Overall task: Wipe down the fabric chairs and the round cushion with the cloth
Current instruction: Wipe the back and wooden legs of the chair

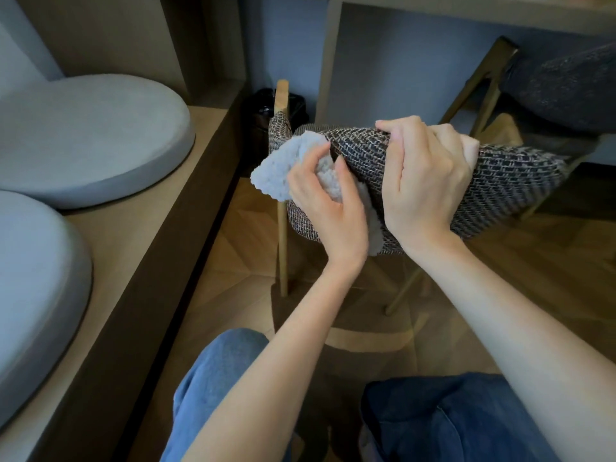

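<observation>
While the right hand [426, 181] grips the woven top edge of the chair [510, 181], fingers curled over it, the left hand [325, 201] pinches the cloth [280, 176] against the weave just to its left (part lies under the palm). Two round cushions [93, 135] rest on the bench [150, 235], well left.

The left hand [325, 208] covers the middle of the cloth [276, 176]. The fingertips of the right hand [426, 181] are hidden behind the back of the chair [506, 181]. Left of the chair, the nearer cushion [36, 295] is cut by the picture's edge. Behind the chair, a dark object [263, 128] is too dim to identify.
</observation>
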`<action>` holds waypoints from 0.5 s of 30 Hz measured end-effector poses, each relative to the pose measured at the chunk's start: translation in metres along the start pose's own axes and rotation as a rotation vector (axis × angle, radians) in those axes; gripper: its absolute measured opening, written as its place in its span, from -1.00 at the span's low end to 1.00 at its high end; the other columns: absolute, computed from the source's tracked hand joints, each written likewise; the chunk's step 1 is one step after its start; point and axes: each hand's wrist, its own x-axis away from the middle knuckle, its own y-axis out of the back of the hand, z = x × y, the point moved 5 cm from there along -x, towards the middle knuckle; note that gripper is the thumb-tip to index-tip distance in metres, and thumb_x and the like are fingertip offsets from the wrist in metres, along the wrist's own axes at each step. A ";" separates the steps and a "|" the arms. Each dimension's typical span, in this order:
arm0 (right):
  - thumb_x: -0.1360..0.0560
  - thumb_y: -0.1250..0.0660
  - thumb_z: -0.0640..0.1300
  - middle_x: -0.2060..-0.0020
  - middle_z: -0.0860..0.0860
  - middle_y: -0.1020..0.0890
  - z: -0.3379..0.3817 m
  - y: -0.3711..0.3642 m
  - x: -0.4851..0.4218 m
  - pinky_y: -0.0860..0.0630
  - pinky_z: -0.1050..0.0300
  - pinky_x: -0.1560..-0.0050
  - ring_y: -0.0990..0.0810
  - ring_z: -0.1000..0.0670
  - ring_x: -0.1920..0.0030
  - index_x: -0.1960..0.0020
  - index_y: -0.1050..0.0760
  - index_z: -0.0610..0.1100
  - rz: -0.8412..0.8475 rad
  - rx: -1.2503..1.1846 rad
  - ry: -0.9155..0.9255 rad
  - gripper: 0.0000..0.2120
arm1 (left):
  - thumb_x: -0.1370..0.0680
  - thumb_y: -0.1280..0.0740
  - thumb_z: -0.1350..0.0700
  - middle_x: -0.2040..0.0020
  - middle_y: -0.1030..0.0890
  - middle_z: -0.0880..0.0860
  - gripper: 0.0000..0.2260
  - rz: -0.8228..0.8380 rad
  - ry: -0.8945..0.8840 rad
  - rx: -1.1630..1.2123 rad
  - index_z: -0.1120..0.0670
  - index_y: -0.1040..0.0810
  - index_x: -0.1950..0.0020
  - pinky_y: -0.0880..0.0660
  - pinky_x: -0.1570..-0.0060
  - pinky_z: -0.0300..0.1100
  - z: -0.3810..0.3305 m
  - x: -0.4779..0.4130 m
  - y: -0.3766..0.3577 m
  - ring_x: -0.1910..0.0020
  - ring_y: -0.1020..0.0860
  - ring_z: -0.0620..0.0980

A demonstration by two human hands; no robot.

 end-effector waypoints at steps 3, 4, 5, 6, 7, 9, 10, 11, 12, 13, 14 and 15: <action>-0.63 -0.16 -0.17 0.17 0.05 -0.67 -0.003 0.001 0.001 -0.31 0.07 -0.01 -0.59 -0.05 0.12 -0.06 -0.61 -0.07 0.058 -0.017 0.023 -0.77 | -0.57 -0.32 0.19 -0.08 -0.43 0.17 -0.81 0.098 0.041 -0.069 0.17 -0.47 -0.17 -0.26 -0.22 -0.31 0.019 0.019 -0.002 -0.13 -0.31 -0.20; -0.63 -0.16 -0.17 0.17 0.05 -0.67 -0.003 0.001 0.001 -0.31 0.07 -0.02 -0.59 -0.05 0.11 -0.07 -0.60 -0.07 0.070 -0.023 0.014 -0.77 | -0.57 -0.32 0.18 -0.07 -0.41 0.19 -0.81 0.130 0.070 -0.085 0.19 -0.46 -0.16 -0.22 -0.21 -0.38 0.025 0.026 -0.002 -0.12 -0.28 -0.27; -0.63 -0.16 -0.17 0.17 0.05 -0.67 -0.003 0.001 0.001 -0.31 0.07 -0.04 -0.59 -0.05 0.10 -0.08 -0.60 -0.06 0.081 -0.030 0.002 -0.77 | -0.57 -0.33 0.18 -0.06 -0.39 0.19 -0.81 0.159 0.108 -0.094 0.20 -0.45 -0.16 -0.18 -0.20 -0.43 0.030 0.033 -0.001 -0.12 -0.25 -0.33; -0.63 -0.16 -0.17 0.17 0.06 -0.67 -0.002 0.002 0.000 -0.31 0.07 -0.05 -0.59 -0.04 0.10 -0.08 -0.60 -0.06 0.092 -0.037 -0.008 -0.77 | -0.57 -0.33 0.18 -0.06 -0.37 0.17 -0.80 0.185 0.155 -0.096 0.20 -0.44 -0.16 -0.16 -0.19 -0.48 0.034 0.039 0.000 -0.11 -0.24 -0.37; -0.62 -0.17 -0.17 0.17 0.06 -0.67 -0.002 0.003 0.000 -0.32 0.08 -0.05 -0.60 -0.04 0.09 -0.08 -0.60 -0.06 0.103 -0.044 -0.012 -0.77 | -0.58 -0.33 0.18 -0.07 -0.35 0.15 -0.80 0.207 0.204 -0.090 0.20 -0.43 -0.16 -0.15 -0.18 -0.51 0.037 0.043 0.000 -0.11 -0.23 -0.40; -0.61 -0.18 -0.18 0.16 0.06 -0.67 -0.002 0.004 -0.002 -0.32 0.08 -0.05 -0.60 -0.04 0.08 -0.09 -0.60 -0.07 0.139 -0.072 -0.005 -0.77 | -0.59 -0.30 0.17 -0.09 -0.34 0.13 -0.80 0.206 0.261 -0.068 0.21 -0.42 -0.17 -0.14 -0.18 -0.53 0.034 0.044 0.001 -0.11 -0.23 -0.42; -0.62 -0.17 -0.18 0.14 0.07 -0.67 -0.003 0.005 -0.003 -0.32 0.08 -0.05 -0.61 -0.04 0.07 -0.11 -0.60 -0.07 0.175 -0.098 -0.002 -0.76 | -0.59 -0.29 0.18 -0.10 -0.37 0.14 -0.81 0.177 0.252 -0.057 0.21 -0.42 -0.17 -0.15 -0.18 -0.52 0.027 0.039 0.002 -0.11 -0.25 -0.41; -0.62 -0.16 -0.17 0.09 0.06 -0.68 -0.005 0.006 -0.004 -0.32 0.10 -0.07 -0.62 -0.03 0.03 -0.14 -0.60 -0.07 0.219 -0.133 -0.002 -0.75 | -0.59 -0.29 0.21 -0.11 -0.40 0.16 -0.82 0.139 0.217 -0.054 0.22 -0.43 -0.16 -0.17 -0.20 -0.49 0.016 0.032 0.003 -0.12 -0.28 -0.36; -0.63 -0.15 -0.16 0.02 0.06 -0.69 -0.008 0.008 -0.005 -0.32 0.14 -0.11 -0.62 -0.01 -0.02 -0.16 -0.59 -0.06 0.262 -0.179 -0.006 -0.74 | -0.58 -0.29 0.24 -0.12 -0.43 0.17 -0.83 0.104 0.165 -0.052 0.24 -0.44 -0.16 -0.18 -0.21 -0.47 0.004 0.025 0.005 -0.13 -0.31 -0.28; -0.63 -0.15 -0.16 -0.06 0.06 -0.68 -0.012 0.011 -0.006 -0.32 0.20 -0.15 -0.62 0.02 -0.07 -0.18 -0.59 -0.07 0.294 -0.234 -0.013 -0.74 | -0.58 -0.29 0.27 -0.13 -0.46 0.17 -0.82 0.082 0.108 -0.046 0.26 -0.44 -0.16 -0.20 -0.23 -0.45 -0.007 0.017 0.007 -0.15 -0.34 -0.18; -0.62 -0.17 -0.17 -0.14 0.06 -0.65 -0.016 0.015 -0.006 -0.31 0.26 -0.19 -0.61 0.05 -0.12 -0.18 -0.59 -0.08 0.313 -0.293 -0.028 -0.74 | -0.58 -0.29 0.28 -0.14 -0.47 0.18 -0.81 0.076 0.061 -0.029 0.28 -0.44 -0.18 -0.21 -0.25 -0.41 -0.017 0.010 0.009 -0.17 -0.36 -0.10; -0.61 -0.19 -0.19 -0.19 0.05 -0.63 -0.021 0.019 -0.007 -0.33 0.30 -0.24 -0.59 0.06 -0.16 -0.19 -0.59 -0.10 0.324 -0.346 -0.052 -0.75 | -0.58 -0.28 0.29 -0.15 -0.48 0.18 -0.79 0.084 0.026 -0.005 0.30 -0.43 -0.20 -0.24 -0.27 -0.36 -0.026 0.004 0.011 -0.19 -0.39 -0.05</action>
